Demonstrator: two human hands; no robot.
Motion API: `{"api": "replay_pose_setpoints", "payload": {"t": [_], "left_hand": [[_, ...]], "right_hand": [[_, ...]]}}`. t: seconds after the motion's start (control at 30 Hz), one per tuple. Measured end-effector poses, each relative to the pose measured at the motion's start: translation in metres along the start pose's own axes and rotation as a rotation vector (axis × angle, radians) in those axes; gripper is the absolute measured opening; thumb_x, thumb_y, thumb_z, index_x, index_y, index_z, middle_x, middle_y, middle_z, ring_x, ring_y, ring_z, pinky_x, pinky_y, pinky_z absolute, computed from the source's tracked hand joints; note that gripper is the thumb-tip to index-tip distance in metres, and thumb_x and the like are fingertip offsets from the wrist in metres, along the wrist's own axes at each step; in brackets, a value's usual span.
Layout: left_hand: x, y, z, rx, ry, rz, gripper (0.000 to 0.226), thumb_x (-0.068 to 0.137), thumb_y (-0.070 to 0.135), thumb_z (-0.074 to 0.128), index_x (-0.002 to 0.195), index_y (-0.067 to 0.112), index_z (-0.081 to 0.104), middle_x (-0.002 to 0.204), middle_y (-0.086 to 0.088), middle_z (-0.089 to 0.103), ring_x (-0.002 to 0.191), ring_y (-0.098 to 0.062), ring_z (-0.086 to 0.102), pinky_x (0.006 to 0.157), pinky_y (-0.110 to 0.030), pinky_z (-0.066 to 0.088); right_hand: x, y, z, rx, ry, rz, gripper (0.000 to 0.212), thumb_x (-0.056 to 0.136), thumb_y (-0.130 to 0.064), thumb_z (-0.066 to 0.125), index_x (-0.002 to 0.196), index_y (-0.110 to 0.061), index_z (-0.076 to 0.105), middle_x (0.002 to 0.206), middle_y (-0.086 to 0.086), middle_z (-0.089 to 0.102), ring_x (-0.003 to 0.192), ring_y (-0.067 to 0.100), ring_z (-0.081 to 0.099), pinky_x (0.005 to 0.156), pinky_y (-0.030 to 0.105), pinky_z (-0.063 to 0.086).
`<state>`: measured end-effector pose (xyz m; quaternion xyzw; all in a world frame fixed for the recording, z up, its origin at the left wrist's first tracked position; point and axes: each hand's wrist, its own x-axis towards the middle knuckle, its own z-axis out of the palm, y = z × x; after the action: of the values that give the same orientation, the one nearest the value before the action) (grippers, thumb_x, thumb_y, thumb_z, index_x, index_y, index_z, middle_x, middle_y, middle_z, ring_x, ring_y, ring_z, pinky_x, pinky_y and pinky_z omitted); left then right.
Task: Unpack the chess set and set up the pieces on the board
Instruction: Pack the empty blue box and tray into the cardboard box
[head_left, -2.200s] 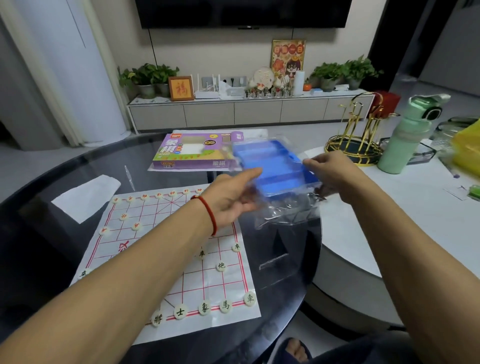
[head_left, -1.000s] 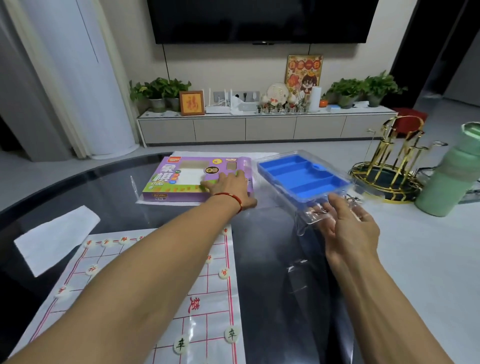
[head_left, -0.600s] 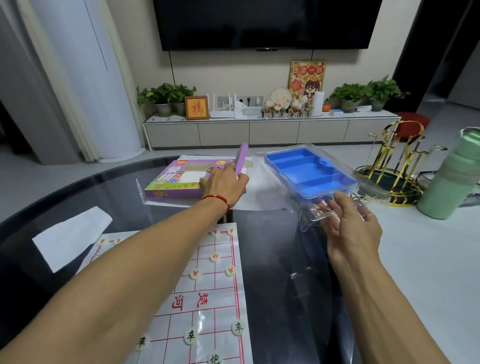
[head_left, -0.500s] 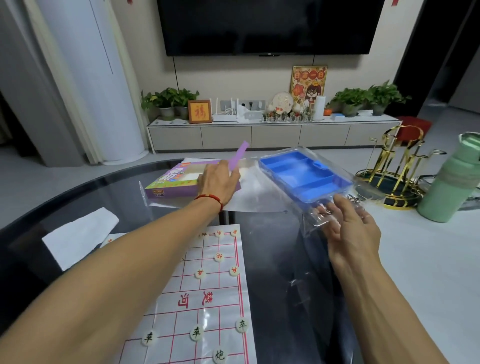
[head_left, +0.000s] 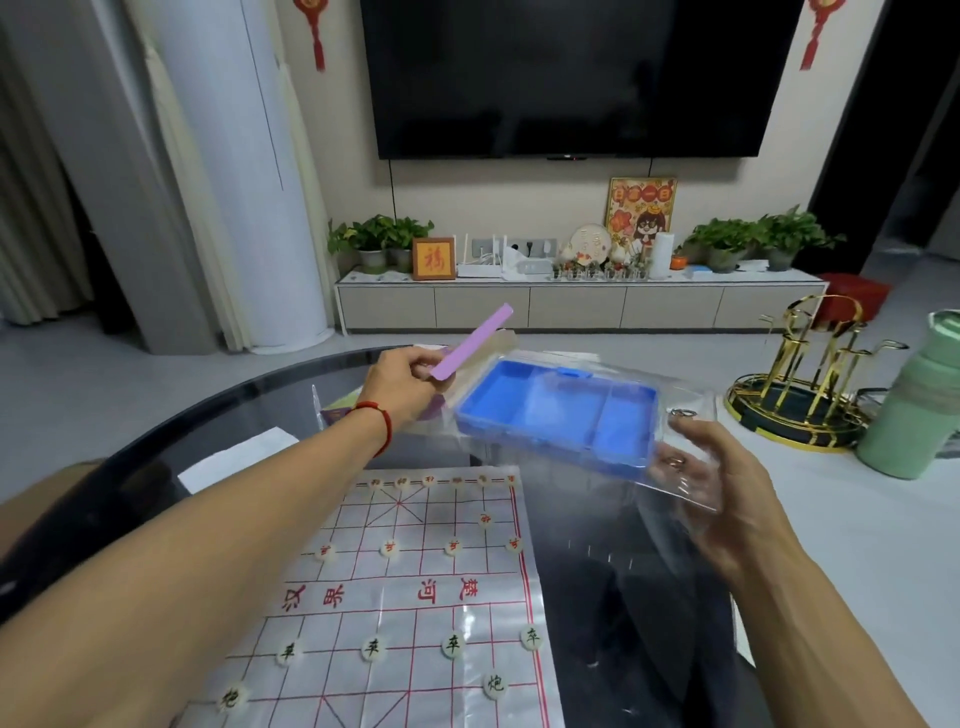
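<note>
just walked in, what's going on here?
A person is tidying packaging beside a Chinese chess board that already has pieces set on it. The left hand holds the purple box by its flap. The right hand holds the empty blue tray in its clear plastic bag above the glass table.

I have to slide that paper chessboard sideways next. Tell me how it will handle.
The paper board shows fold creases and lies thin on the glass table, so it is probably floppy and light. It may glide easily on the glass. The round pieces sit loose on top and would likely shift or roll.
</note>
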<state>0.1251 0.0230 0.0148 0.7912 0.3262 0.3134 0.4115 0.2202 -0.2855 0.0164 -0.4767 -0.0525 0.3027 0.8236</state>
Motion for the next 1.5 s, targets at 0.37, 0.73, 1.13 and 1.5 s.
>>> {"api": "replay_pose_setpoints", "payload": {"t": [0.37, 0.73, 1.13, 1.5], "left_hand": [[-0.021, -0.003, -0.028, -0.01, -0.298, 0.043, 0.057, 0.079, -0.001, 0.079, 0.13, 0.018, 0.063, 0.1, -0.011, 0.064, 0.087, -0.011, 0.061, 0.057, -0.012, 0.051], [-0.024, -0.001, -0.043, -0.088, -0.393, 0.006, 0.061, 0.071, 0.0, 0.07, 0.127, 0.023, 0.068, 0.123, -0.006, 0.062, 0.115, -0.021, 0.056, 0.078, -0.026, 0.057], [-0.029, -0.007, -0.028, -0.166, -0.082, -0.098, 0.047, 0.075, 0.055, 0.058, 0.09, 0.013, 0.075, 0.098, -0.017, 0.074, 0.091, -0.037, 0.072, 0.086, -0.058, 0.057], [-0.041, -0.009, -0.029, 0.061, 0.044, 0.134, 0.039, 0.103, 0.049, 0.044, 0.109, 0.02, 0.069, 0.098, -0.01, 0.074, 0.083, -0.033, 0.071, 0.077, -0.049, 0.06]], "right_hand": [[-0.005, 0.002, 0.012, 0.03, 0.098, -0.051, 0.017, 0.094, -0.021, 0.063, 0.105, -0.008, 0.063, 0.079, 0.011, 0.074, 0.061, 0.019, 0.072, 0.063, 0.031, 0.059], [0.003, 0.017, 0.031, -0.016, 0.19, -0.171, 0.032, 0.085, -0.027, 0.072, 0.11, -0.009, 0.062, 0.106, 0.018, 0.074, 0.085, 0.029, 0.077, 0.077, 0.038, 0.058], [-0.003, 0.021, 0.045, -0.164, 0.182, -0.148, 0.026, 0.098, -0.022, 0.059, 0.118, -0.007, 0.058, 0.101, 0.015, 0.073, 0.084, 0.026, 0.076, 0.059, 0.029, 0.062], [-0.01, 0.019, 0.067, -0.159, 0.096, -0.151, 0.019, 0.094, -0.014, 0.059, 0.11, -0.006, 0.059, 0.06, 0.001, 0.072, 0.06, 0.015, 0.073, 0.05, 0.028, 0.059]]}}
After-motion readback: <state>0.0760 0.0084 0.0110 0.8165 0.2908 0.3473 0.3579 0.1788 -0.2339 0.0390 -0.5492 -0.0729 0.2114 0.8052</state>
